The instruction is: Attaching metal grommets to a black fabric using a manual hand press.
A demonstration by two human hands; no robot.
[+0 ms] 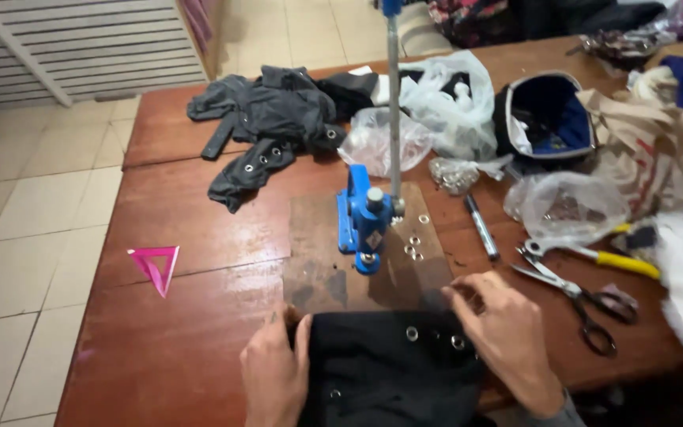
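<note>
Cloth: black cloth (389, 368) with metal eyelets lay at the table's (183, 229) near edge, just in front of the press (365, 217), its far hem on the board (333, 269) under the press.
Left hand: left hand (274, 372) lay curled over the cloth's left edge, thumb on the fabric, pinning it down rather than lifting it.
Right hand: right hand (503, 332) pinched the far right hem with bent fingertips, near two set eyelets.
Doing it well: judged from the grip, the hem wanted to be kept flat and taut between both hands, and square to the press, so spacing stayed even.
Loose eyelets: a few eyelets (414, 247) lay just right of the press base.
Tools: pen (481, 227) and scissors (575, 296) right of the press; pink triangle (156, 267) well to its left.
Packages: clear bags (436, 111) behind the press; another crumpled bag (567, 207) and brown paper (658, 150) to its right; no label legible.
Grey garment: garment (266, 119) behind and left of the press.
</note>
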